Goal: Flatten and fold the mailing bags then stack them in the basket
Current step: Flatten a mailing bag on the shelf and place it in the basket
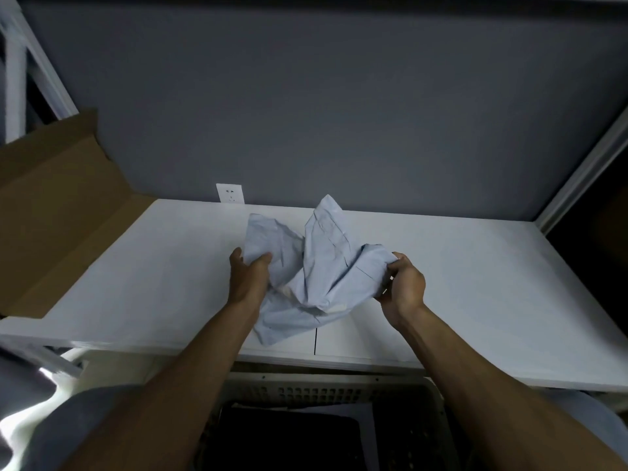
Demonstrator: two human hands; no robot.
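Pale blue-grey film, heavily creased: the mailing bag (323,266) lies at the middle of the table (142,283), with its lower corner reaching toward the near edge and two crumpled peaks standing up toward the far edge. Judged from the creasing, the material is light, thin and limp. It will probably hold no shape of its own, may slide on the smooth top, and may spring back from a fold unless pressed.

The left hand (248,278) has fingers and thumb curled round the bag's left fold. The right hand (404,288) pinches the right corner between fingertips and thumb. Recommended hold: opposite edges or corners, as now, so that pulling apart draws out the creases; then press flat with the palms.

A cardboard box (57,212) with open flaps stands along the left edge, well apart from the bag. A wall socket (230,193) sits just above the far edge. The basket (326,390) stands below the near edge, between the forearms; it holds a dark item and a pale sheet, neither identifiable. Nothing lies between bag and basket, though both forearms cross above the basket's rim
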